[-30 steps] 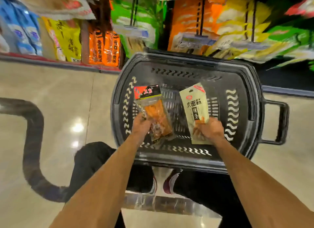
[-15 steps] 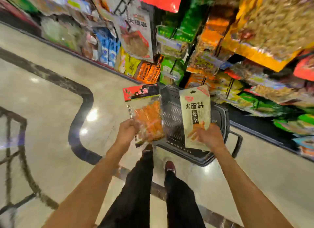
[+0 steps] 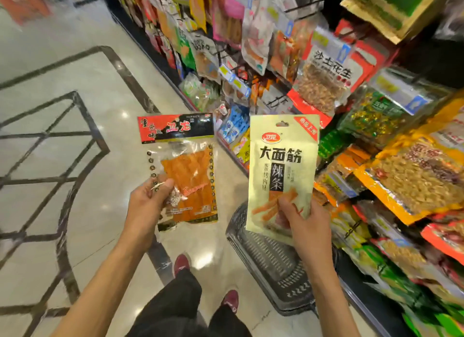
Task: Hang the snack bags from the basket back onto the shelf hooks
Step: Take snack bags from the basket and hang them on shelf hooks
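- Cream polished floor (image 3: 75, 140) with dark inlay lines fills my left side and has no part in the job.
- My left hand (image 3: 148, 198) pinches the lower left edge of a clear bag (image 3: 187, 175) with a red-and-black header and orange strips inside. It is upright in the air over the floor, well apart from the shelf.
- Dark red shoes (image 3: 182, 263) stand between the arms, toes near the basket.
- My right hand (image 3: 305, 226) grips the bottom of a pale yellow bag (image 3: 281, 165), thumb on its front. The bag is upright, with its hang hole (image 3: 282, 123) free at the top.
- Directly beneath that hand, the black basket (image 3: 271, 263) sits on the floor beside the shelf foot.
- I judge both bags are out and being carried to the shelf (image 3: 332, 7), with hanging not yet begun. Next I need a matching peg and must line a hole onto its tip. Gripped this low, the tops may flop.
- Crowded packs such as the peanut bag (image 3: 324, 85) and the price tags (image 3: 416, 104) screen the wire pegs (image 3: 307, 4). In this blur I cannot pick out a free hook.
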The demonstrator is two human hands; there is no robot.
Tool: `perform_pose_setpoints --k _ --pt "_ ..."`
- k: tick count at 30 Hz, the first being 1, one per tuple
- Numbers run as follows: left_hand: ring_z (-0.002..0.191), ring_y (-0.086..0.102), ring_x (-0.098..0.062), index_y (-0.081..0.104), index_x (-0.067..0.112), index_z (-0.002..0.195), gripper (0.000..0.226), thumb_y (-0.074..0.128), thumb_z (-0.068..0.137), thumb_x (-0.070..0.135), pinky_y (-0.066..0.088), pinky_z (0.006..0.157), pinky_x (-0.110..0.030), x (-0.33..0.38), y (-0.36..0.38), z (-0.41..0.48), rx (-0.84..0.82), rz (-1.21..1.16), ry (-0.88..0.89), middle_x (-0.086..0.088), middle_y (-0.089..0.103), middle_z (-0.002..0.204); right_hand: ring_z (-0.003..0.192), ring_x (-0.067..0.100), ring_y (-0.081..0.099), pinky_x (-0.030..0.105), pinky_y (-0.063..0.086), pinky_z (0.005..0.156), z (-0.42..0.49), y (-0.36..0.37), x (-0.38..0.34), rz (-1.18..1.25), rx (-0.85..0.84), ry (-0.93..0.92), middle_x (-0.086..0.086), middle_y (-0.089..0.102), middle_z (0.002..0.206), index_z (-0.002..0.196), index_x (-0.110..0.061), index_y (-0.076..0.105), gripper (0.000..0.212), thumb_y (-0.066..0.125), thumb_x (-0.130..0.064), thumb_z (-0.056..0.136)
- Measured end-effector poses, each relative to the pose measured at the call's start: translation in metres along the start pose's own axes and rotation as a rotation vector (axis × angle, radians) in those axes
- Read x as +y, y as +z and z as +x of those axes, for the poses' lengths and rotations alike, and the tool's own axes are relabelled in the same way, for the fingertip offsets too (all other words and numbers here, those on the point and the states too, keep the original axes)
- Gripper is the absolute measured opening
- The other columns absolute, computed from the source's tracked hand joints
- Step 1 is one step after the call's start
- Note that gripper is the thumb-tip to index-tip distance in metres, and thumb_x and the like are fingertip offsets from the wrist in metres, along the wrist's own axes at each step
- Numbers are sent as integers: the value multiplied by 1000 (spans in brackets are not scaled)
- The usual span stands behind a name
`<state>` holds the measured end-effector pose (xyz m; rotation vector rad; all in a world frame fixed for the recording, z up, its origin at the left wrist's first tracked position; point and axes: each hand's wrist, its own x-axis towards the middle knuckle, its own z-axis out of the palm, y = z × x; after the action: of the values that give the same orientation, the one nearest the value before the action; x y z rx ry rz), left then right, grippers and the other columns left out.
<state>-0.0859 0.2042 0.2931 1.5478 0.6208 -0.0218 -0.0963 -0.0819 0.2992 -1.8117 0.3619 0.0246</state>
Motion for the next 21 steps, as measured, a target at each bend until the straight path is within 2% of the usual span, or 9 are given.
perform_pose_setpoints --k 2,5,8,12,15,18,21 --pt "88 74 -23 68 13 112 21 59 98 26 56 83 -40 13 -20 -11 59 -55 14 -8 76 98 75 10 70 30 56 67 -6 18 -27 58 7 -47 -7 74 82 88 -25 71 4 70 -21 90" --pt "88 74 -20 68 16 111 18 57 99 25 56 81 -37 28 -46 -19 127 -106 19 -6 76 99 59 -1 62 16 49 55 -10 49 -66 118 1 -116 -6 68 68 84 -18 67 11 69 -9 89" --pt "83 74 -15 67 16 111 17 56 99 23 58 73 -31 44 -81 -15 194 -170 39 -4 77 97 53 -12 57 6 43 51 -7 85 -92 145 -50 -155 -3 64 73 93 -9 64 8 66 -3 90" --pt "83 75 -14 67 17 111 16 56 100 21 58 64 -24 65 -141 4 244 -229 80 0 77 93 64 -16 60 7 44 59 2 146 -125 99 -101 -223 -10 66 85 97 -19 63 16 68 -6 89" --pt "87 74 -14 66 17 114 19 56 100 23 58 71 -27 78 -192 24 284 -232 103 0 77 97 60 -15 58 2 43 56 1 203 -145 133 -141 -262 -2 65 84 103 -6 62 16 65 2 89" --pt "87 74 -14 66 15 118 22 56 99 23 58 74 -27 87 -241 49 327 -238 124 -2 77 98 61 -10 61 9 47 56 -2 265 -163 159 -215 -264 0 67 83 103 -5 63 18 65 5 88" --pt "89 74 -15 64 14 121 25 57 99 22 60 70 -24 101 -285 77 339 -284 122 -3 77 99 66 -1 64 18 50 61 1 322 -180 134 -215 -285 -5 71 80 96 -17 67 19 69 -1 87"
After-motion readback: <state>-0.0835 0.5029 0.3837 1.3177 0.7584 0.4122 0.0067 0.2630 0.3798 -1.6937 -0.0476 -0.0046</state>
